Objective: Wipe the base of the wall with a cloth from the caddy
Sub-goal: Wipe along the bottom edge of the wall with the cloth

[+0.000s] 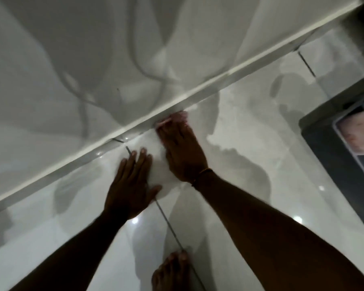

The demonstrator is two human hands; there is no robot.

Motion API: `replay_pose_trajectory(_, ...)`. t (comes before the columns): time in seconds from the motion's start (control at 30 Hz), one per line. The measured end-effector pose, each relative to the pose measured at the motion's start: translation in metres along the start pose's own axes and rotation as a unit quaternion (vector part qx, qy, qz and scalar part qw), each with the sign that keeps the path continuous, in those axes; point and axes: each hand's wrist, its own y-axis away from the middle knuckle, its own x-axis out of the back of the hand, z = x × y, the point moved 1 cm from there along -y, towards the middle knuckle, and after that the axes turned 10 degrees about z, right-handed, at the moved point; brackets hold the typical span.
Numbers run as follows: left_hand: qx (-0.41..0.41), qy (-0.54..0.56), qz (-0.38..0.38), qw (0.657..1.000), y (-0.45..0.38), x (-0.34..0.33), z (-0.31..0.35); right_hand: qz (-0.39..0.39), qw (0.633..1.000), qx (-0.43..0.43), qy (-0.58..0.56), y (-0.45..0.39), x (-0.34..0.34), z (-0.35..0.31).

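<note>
At floor level, left hand is pressing flat, open, holding nothing. Right hand is pushing a pale cloth against the skirting, fingers spread over it. Wiping is underway mid-run; stretches either side likely remain. Caddy not identifiable.

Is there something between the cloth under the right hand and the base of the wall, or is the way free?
Nothing visible blocks it. The right hand presses the pale cloth directly against the skirting strip where the floor meets the wall. The left hand lies flat on the floor tile, nearer the person, away from the strip.
</note>
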Motion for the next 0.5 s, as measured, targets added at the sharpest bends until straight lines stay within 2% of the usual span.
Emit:
replay_pose_trajectory(0.13, 0.013, -0.002, -0.009, 1.0, 0.009, -0.001, -0.001, -0.009, 1.0, -0.017, -0.013, 0.007, -0.025, -0.038)
replay_pose_trajectory(0.23, 0.019, -0.009, -0.009, 1.0, 0.013, -0.005, -0.001, -0.032, 0.999, 0.041, -0.015, 0.008, -0.03, -0.036)
replay_pose_trajectory(0.33, 0.032, -0.003, -0.016, 0.999, 0.018, -0.004, 0.001, -0.048, 0.997, 0.062, -0.009, 0.006, -0.024, -0.032)
replay_pose_trajectory(0.43, 0.04, 0.007, -0.029, 0.999, 0.015, -0.002, 0.0, -0.055, 0.994, 0.083, 0.039, 0.002, -0.013, -0.007)
replay_pose_trajectory(0.5, 0.032, 0.015, -0.025, 0.999, 0.012, -0.001, -0.004, -0.011, 0.997, 0.045, 0.058, -0.001, 0.002, 0.024)
